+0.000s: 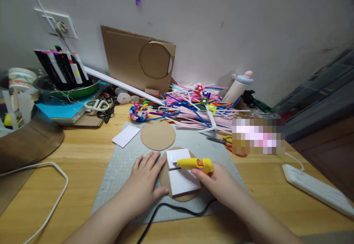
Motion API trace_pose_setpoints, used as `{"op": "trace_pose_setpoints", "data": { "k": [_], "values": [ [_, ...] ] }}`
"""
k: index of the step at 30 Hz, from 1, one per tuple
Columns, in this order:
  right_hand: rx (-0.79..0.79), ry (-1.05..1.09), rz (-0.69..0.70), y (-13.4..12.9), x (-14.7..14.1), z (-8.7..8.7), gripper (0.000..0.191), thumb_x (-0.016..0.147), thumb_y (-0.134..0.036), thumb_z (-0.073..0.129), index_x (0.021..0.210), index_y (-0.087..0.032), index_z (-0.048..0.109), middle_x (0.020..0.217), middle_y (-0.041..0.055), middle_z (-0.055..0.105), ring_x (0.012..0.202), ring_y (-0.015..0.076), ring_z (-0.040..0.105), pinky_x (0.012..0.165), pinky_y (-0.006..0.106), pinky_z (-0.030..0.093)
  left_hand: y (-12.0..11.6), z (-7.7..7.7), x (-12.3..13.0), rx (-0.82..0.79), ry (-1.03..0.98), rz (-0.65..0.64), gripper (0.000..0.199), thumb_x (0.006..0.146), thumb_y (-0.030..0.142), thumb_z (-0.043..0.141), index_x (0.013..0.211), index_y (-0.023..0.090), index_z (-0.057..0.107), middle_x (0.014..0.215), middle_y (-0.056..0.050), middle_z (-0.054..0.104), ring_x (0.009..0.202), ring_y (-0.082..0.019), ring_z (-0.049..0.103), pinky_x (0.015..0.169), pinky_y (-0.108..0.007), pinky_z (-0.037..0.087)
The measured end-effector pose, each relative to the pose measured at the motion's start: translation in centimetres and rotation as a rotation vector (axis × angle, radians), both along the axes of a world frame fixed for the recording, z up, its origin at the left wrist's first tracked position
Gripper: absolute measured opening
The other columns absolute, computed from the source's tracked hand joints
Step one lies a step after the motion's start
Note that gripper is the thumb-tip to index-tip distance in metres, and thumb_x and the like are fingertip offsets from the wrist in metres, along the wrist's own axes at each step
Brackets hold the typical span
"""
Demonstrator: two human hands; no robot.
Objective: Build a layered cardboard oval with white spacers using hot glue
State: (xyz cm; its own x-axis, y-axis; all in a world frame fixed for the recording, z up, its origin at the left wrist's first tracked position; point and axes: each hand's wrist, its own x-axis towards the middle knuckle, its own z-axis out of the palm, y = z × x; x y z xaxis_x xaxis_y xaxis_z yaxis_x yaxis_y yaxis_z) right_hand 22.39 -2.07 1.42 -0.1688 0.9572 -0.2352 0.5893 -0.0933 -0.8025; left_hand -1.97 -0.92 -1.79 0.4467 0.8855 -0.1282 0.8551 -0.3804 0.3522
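My right hand (218, 179) grips a yellow hot glue gun (193, 164), its nozzle over the smaller white rectangle (177, 156). A short line of glue shows on that piece near the nozzle. Just below it lies a larger white rectangle (184, 182). Both rest on a cardboard disc (165, 179), which lies on the grey cutting mat (116, 185). My left hand (148, 179) is spread flat at the disc's left edge, fingers apart. Beyond it are a second cardboard disc (158, 136) and a loose white card (126, 136).
Pipe cleaners (188, 107) are heaped along the wall beside pliers (221, 140). Scissors (96, 106) and a green bowl of markers (69, 92) stand at the left. A black cord (177, 209) crosses the mat's front. A white power strip (315, 188) lies at the right.
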Motion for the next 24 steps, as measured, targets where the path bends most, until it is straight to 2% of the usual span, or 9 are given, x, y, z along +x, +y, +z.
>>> {"op": "trace_pose_setpoints", "data": {
  "k": [4,7,14,21,24],
  "values": [
    [0.043,-0.051,0.012,0.0,0.8,0.8,0.033,0.086,-0.051,0.057,0.088,-0.02,0.068,0.082,0.0031,0.071,0.073,0.0227,0.063,0.062,0.029,0.044,0.0,0.1,0.0,0.003,0.024,-0.006,0.078,0.076,0.046,0.066,0.145,0.028,0.033,0.156,-0.008,0.028,0.143,-0.029,0.023,0.116,-0.053,0.015],
    [0.121,-0.034,-0.042,0.8,1.3,0.9,0.036,0.086,-0.052,0.055,0.09,-0.018,0.067,0.083,0.0039,0.071,0.076,0.0231,0.062,0.066,0.029,0.045,0.0,0.1,-0.1,-0.001,0.03,-0.011,0.077,0.077,0.046,0.065,0.145,0.029,0.033,0.156,-0.008,0.028,0.143,-0.029,0.023,0.116,-0.053,0.015],
    [0.103,-0.081,-0.084,2.5,0.6,-0.5,0.038,0.085,-0.05,0.053,0.085,-0.016,0.069,0.083,0.0061,0.072,0.077,0.0259,0.064,0.064,0.031,0.045,0.0,0.3,-0.1,-0.01,0.042,-0.011,0.077,0.077,0.048,0.065,0.145,0.029,0.034,0.156,-0.008,0.027,0.143,-0.029,0.022,0.116,-0.053,0.015],
    [0.081,-0.082,-0.097,1.7,0.7,-0.7,0.04,0.085,-0.051,0.052,0.095,-0.016,0.069,0.089,0.007,0.073,0.081,0.0268,0.066,0.07,0.033,0.047,0.2,0.2,0.1,-0.018,0.032,-0.009,0.078,0.076,0.047,0.066,0.145,0.028,0.035,0.156,-0.009,0.028,0.143,-0.029,0.022,0.116,-0.054,0.014],
    [0.086,-0.094,-0.082,1.0,1.2,-0.4,0.042,0.085,-0.053,0.052,0.096,-0.017,0.07,0.087,0.0068,0.073,0.079,0.0267,0.066,0.068,0.033,0.048,0.1,0.1,0.0,-0.009,0.023,-0.009,0.079,0.075,0.047,0.067,0.145,0.028,0.035,0.156,-0.009,0.028,0.143,-0.03,0.022,0.116,-0.054,0.014]
  ]
}}
